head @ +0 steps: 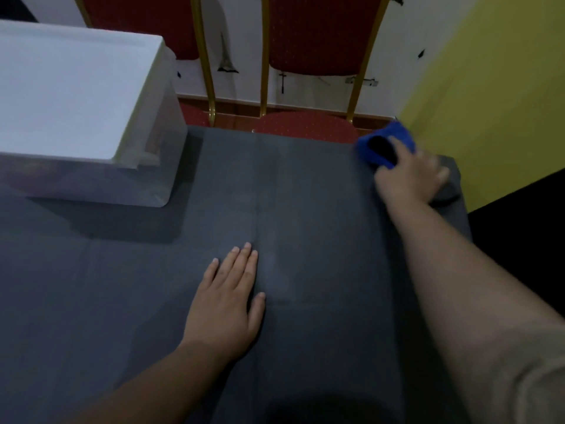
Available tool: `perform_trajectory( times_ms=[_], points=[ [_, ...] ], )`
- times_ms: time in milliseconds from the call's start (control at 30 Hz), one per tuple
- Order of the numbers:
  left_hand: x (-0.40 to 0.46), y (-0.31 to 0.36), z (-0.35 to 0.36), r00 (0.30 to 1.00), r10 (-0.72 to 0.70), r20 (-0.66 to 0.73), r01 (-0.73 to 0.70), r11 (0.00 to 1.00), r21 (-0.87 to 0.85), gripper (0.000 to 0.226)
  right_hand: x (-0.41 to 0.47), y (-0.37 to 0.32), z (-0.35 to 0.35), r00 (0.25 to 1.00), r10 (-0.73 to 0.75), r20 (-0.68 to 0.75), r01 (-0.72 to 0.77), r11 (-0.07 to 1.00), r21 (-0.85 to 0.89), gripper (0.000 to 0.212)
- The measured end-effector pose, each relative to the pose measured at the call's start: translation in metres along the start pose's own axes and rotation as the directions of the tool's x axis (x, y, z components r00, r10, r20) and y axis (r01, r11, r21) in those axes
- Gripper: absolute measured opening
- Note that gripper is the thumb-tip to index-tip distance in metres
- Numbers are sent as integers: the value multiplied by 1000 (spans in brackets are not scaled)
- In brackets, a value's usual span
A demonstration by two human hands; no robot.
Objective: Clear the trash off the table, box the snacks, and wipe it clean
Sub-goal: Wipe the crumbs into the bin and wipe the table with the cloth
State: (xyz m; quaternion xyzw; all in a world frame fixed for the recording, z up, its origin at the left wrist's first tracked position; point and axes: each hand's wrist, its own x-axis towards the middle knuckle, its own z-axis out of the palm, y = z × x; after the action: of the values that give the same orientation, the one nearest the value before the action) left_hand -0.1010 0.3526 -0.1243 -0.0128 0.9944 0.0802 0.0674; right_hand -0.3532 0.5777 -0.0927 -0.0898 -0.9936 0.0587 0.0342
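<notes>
The table (305, 194) is covered with a dark grey cloth. My left hand (227, 298) lies flat on it near the middle, fingers straight and together. My right hand (409, 175) is at the far right corner, pressing on a blue wiping cloth (388, 142) that sticks out beyond my fingers; the hand is blurred. A translucent plastic box (91, 185) with a white lid (70, 96) stands shut at the far left of the table. Its contents are only dimly visible.
Two red chairs with gold frames (308, 123) stand just behind the table's far edge. A yellow wall (495, 102) runs close along the right side. The grey cloth hangs over the right edge.
</notes>
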Motion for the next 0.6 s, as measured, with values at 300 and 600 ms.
perform_trajectory(
  times_ms=[300,600],
  points=[
    [2,0,0,999,6,-40,-6,1000,0,62,-133,-38,8,687,-726,12,715,680,164,56],
    [-1,2,-1,999,5,-32,-4,1000,16,60,-42,-8,-7,984,-175,37,175,984,-6,61]
  ],
)
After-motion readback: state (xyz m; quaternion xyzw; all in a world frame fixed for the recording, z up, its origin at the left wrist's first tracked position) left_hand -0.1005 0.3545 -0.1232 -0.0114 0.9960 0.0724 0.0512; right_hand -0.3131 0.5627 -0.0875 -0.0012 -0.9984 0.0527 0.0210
